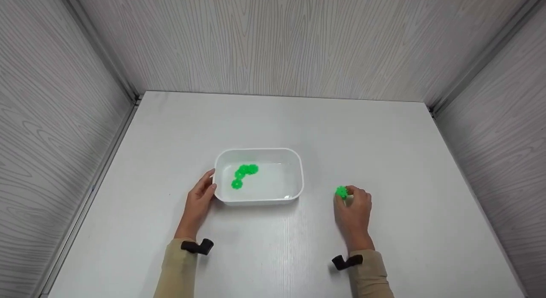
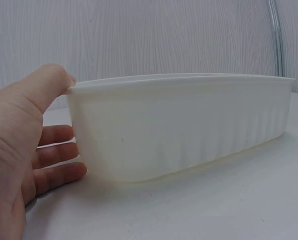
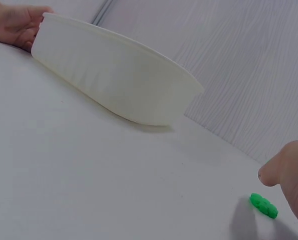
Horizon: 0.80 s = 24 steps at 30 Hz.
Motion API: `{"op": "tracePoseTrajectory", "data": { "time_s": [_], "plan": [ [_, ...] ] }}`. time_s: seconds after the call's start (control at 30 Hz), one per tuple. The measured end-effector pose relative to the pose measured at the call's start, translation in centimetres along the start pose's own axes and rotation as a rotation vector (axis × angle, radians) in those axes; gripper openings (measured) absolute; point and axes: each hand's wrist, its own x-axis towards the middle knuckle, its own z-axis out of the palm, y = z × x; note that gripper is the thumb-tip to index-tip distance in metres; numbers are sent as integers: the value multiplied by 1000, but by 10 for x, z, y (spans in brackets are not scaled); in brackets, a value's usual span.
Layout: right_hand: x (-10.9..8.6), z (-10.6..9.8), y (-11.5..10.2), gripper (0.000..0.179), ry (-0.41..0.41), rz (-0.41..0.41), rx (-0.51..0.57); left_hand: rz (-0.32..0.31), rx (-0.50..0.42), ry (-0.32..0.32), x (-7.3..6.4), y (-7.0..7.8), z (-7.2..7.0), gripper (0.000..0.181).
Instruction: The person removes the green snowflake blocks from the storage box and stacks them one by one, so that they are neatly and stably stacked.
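In the head view my left hand (image 1: 199, 200) holds the left end of a white plastic container (image 1: 273, 201). Its thumb sits on the rim in the left wrist view, and the fingers lie along the outer wall. Inside the container, toward its left side, are several green flower-shaped pieces (image 1: 237, 184), some overlapping. Off to the right, my right hand (image 1: 355, 206) pinches a green flower-shaped piece (image 1: 341, 192) between thumb and index finger. The right wrist view shows a green piece (image 3: 264, 206) just below the right thumb (image 3: 289, 172), which hides part of the grip.
The container stands on a white table (image 1: 264, 246), left of the right hand. Grey wood-grain panels (image 1: 273, 46) enclose the table at the back and both sides. A black wrist camera (image 1: 198, 246) is worn on the left sleeve, and another (image 1: 347, 261) on the right.
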Motion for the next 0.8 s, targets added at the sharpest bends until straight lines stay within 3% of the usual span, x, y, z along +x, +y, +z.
{"op": "tracePoseTrajectory", "data": {
  "time_s": [0.17, 0.37, 0.53, 0.8],
  "plan": [
    [0, 0, 5, 25, -41, 4, -83, 9, 17, -10, -2, 7, 1, 45],
    [0, 0, 8, 30, -96, -7, -157, 26, 31, 19, 2, -6, -1, 45],
    [1, 0, 13, 29, -89, -26, -174, 64, 46, 28, 4, -11, -1, 45],
    [2, -1, 14, 34, -112, -5, -169, 60, 53, 33, 4, -12, -1, 45]
  ]
}}
